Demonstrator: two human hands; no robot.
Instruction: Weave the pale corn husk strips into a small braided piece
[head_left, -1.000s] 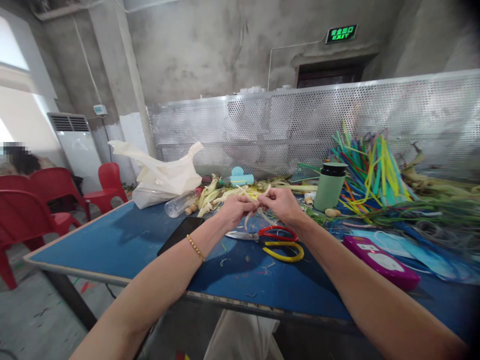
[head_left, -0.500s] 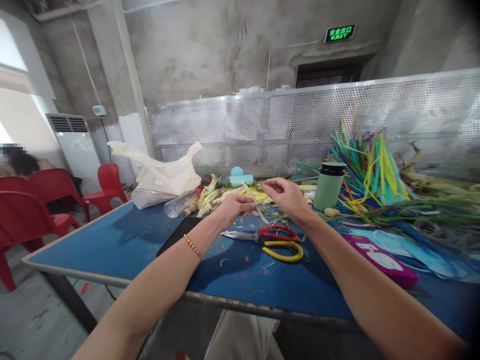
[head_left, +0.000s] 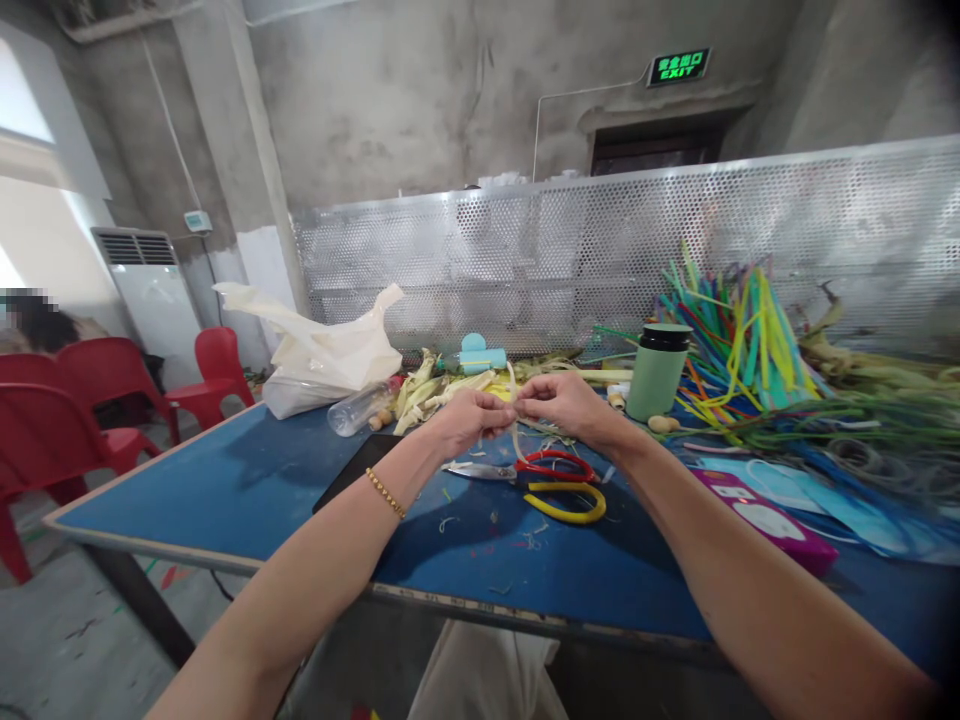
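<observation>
My left hand (head_left: 466, 422) and my right hand (head_left: 568, 405) meet fingertip to fingertip above the middle of the table. Both are closed in a pinch on a thin pale strip (head_left: 517, 446), which looks like corn husk. One end of the strip rises above the fingers and another hangs below; the part between the fingertips is hidden. Just under the hands lie scissors (head_left: 516, 473) with one red and one yellow handle, blades to the left. Behind the hands is a heap of pale corn husks (head_left: 421, 400).
On the blue table (head_left: 300, 545) stand a white plastic bag (head_left: 330, 350), a clear bottle (head_left: 356, 412) and a green jar (head_left: 660, 375). To the right lie a purple box (head_left: 772, 525), blue masks (head_left: 817, 500) and colourful strips (head_left: 757, 340). A dark flat object (head_left: 352, 475) is beneath my left forearm.
My right hand has come down and left to meet my left hand, and its fingers have closed on the strip. The left hand has barely moved.
</observation>
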